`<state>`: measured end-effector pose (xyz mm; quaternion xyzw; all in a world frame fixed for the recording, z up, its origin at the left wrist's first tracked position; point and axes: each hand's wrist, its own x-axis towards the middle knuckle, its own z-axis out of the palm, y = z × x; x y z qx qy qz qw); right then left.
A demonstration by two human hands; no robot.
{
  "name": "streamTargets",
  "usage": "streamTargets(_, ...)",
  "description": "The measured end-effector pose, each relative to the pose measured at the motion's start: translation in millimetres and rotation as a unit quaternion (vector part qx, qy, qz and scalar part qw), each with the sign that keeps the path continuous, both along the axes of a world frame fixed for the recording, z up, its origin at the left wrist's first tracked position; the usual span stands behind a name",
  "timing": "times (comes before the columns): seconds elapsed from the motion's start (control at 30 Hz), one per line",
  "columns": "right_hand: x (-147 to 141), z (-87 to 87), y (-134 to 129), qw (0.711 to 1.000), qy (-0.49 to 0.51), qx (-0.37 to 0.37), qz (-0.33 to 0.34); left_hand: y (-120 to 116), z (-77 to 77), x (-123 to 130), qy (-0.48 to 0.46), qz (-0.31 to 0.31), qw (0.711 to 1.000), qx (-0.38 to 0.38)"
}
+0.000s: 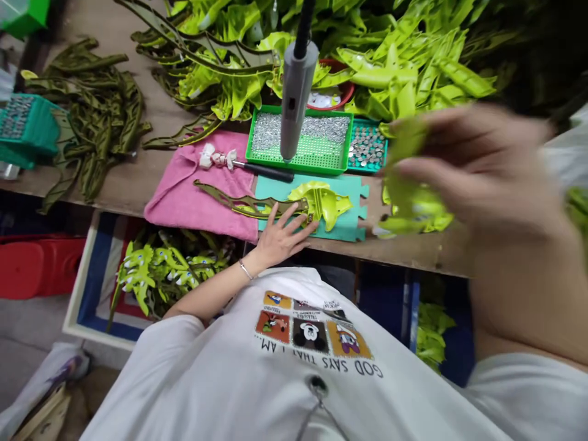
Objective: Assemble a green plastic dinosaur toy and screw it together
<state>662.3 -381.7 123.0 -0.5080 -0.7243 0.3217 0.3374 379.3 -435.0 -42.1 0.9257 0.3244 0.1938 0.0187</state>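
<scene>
My left hand (285,236) lies with fingers spread over the near edge of a teal foam mat (356,211), touching a long olive-green curved plastic part (234,201). Joined to or lying against that part is a lime-green plastic shell (328,205), ribbed inside; I cannot tell which. Raised at the right, my right hand (478,165) is smeared by motion, its thumb and fingers pinching a lime-green plastic piece (407,147). Beneath it, another lime-green piece (429,211) lies on the table. Above the mat hangs a grey electric screwdriver (296,101), tip down.
A green tray of small screws (301,165) and a teal tray of round metal pieces (367,147) stand behind the mat. A black-handled tool (266,171) lies across a pink cloth (202,208). Lime-green parts (395,67) pile up behind; olive parts (101,122) heap at left.
</scene>
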Motion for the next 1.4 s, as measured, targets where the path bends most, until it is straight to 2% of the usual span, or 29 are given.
streamTargets(0.03, -24, -7.4, 2, 0.996, -0.002, -0.007, 0.084, 0, -0.1, 0, 0.004, 0.001, 1.0, -0.013)
streamTargets(0.1, -64, -27.5, 11, 0.982, -0.035, 0.007, 0.184, 0, 0.2, -1, 0.008, -0.002, 0.999, -0.031)
streamTargets(0.17, -90, -48.8, 20, 0.977, -0.066, 0.017, 0.202, 1, 1.1, -2, 0.012, -0.011, 0.999, -0.033)
streamTargets(0.23, -96, -63.4, 23, 0.98, -0.088, 0.036, 0.177, 3, 2.0, -4, 0.018, -0.017, 0.999, -0.034)
streamTargets(0.33, -67, -68.4, 12, 0.983, -0.111, 0.078, 0.123, 4, 1.8, -7, 0.021, -0.022, 0.998, -0.049)
streamTargets(0.47, 6, -70.4, -23, 0.976, -0.184, 0.121, -0.003, 4, 0.6, -8, 0.008, -0.031, 0.998, -0.063)
streamTargets(0.53, 35, -78.4, -42, 0.969, -0.22, 0.106, -0.038, 4, 0.5, -7, 0.005, -0.025, 0.998, -0.065)
streamTargets(0.6, 49, -89.2, -56, 0.969, -0.232, 0.074, -0.038, 5, 0.4, -7, 0.003, -0.019, 0.998, -0.06)
streamTargets(0.73, 48, -105.1, -61, 0.973, -0.222, 0.04, -0.044, 7, -0.2, -6, 0.002, -0.016, 0.999, -0.047)
streamTargets(0.93, 49, -114.7, -36, 0.968, -0.246, -0.026, -0.03, 0, -2.3, -3, 0.012, 0.006, 0.999, -0.041)
streamTargets(1.07, 54, -121.2, -26, 0.964, -0.265, -0.025, -0.021, -12, 0.4, 3, 0.027, 0.046, 0.997, -0.056)
streamTargets(1.23, 51, -120.6, -25, 0.96, -0.277, -0.037, -0.01, -20, 2.5, 8, 0.042, 0.057, 0.996, -0.055)
streamTargets(1.33, 54, -117.4, -24, 0.971, -0.235, -0.049, -0.019, -19, -3.3, 6, 0.041, 0.052, 0.997, -0.044)
streamTargets(1.4, 61, -113.3, -24, 0.984, -0.157, -0.07, -0.034, -18, -8.7, 4, 0.031, 0.05, 0.998, -0.026)
